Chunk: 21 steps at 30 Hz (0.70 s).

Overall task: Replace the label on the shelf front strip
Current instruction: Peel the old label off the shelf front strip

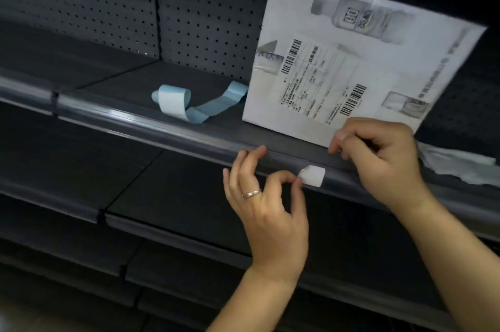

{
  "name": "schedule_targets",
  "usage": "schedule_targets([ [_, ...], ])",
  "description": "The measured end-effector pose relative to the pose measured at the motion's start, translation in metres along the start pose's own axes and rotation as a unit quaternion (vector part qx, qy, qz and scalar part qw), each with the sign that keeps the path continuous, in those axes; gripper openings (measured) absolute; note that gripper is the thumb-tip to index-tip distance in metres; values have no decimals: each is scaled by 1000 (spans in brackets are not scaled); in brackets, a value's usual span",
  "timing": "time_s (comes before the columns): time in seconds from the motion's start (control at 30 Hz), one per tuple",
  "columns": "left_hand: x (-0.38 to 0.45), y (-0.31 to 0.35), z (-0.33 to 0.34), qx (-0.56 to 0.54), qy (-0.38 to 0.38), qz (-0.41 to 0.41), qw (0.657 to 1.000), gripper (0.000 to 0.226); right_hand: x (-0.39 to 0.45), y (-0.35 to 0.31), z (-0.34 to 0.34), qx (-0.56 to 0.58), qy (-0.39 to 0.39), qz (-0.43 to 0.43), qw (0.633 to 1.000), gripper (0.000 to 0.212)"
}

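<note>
Along the front edge of the dark shelf (167, 80) runs the clear plastic front strip (140, 122), slanting from upper left down to lower right; on it, near the middle of the view, sits a small white label (312, 175), its left corner lifted away from the strip. Left hand (266, 204) comes up from below; its thumb and forefinger are curled together and pinch that lifted left corner, the remaining fingers spread upward with one fingertip touching the strip's upper edge; a ring shows on one finger. Right hand (384, 161) reaches in from the lower right, fingers curled tight, thumb and forefinger closed at the strip's top edge just right of the label; whether they grip the strip itself I cannot tell. Directly behind the right hand a white carton (351, 61) with printed barcodes stands on the shelf, its lower edge close to the strip; crumpled white paper (457, 165) lies to the right of the hand. Left of the carton a curled ribbon of blue-backed label tape (189, 105) lies on the shelf; further left the shelf surface and strip are bare back to the perforated rear panel (81, 4). Below, lower shelves (176, 191) step outward toward the person.
</note>
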<state>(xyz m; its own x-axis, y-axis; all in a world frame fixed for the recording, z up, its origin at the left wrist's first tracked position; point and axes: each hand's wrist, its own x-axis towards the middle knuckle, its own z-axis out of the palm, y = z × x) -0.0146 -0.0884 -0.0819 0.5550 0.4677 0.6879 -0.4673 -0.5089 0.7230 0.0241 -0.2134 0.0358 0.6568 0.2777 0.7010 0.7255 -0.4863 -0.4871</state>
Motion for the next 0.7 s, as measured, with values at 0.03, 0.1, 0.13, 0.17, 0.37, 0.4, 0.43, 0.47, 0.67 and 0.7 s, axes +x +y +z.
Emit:
schedule_targets([
  [0.03, -1, 0, 1, -7, -2, -1, 1000, 4, 0, 0, 1, -2, 2, 0, 1000, 27],
  [0.1, -2, 1, 1, -17, -4, -8, 1000, 5, 0, 2, 2, 3, 13, 4, 1000, 28],
  [0.13, -2, 2, 2, -22, -4, -12, 1000, 5, 0, 3, 3, 6, 20, 7, 1000, 28],
  [0.17, -2, 2, 1, -24, -4, -15, 1000, 5, -1, 5, 3, 7, 27, 9, 1000, 30],
  [0.37, 0, -8, -10, -59, 3, -15, 998, 13, -4, 7, 1, 0, 49, 13, 999, 31],
  [0.4, 0, -9, -11, -61, -2, -16, 998, 15, -4, 6, 2, -2, 37, 12, 999, 27],
  [0.43, 1, -10, -11, -53, -10, -12, 998, 16, -3, 5, 2, -9, 19, 8, 1000, 22],
  [0.47, 1, -11, -11, -40, -16, -5, 999, 15, -2, 4, 2, -19, -5, 1, 1000, 17],
  [0.67, 0, -13, -5, -21, -14, 9, 1000, 9, 4, 6, -1, -96, -200, -53, 974, 14],
  [0.7, -1, -12, -3, -23, -13, 11, 1000, 7, 4, 6, -2, -101, -217, -51, 970, 15],
])
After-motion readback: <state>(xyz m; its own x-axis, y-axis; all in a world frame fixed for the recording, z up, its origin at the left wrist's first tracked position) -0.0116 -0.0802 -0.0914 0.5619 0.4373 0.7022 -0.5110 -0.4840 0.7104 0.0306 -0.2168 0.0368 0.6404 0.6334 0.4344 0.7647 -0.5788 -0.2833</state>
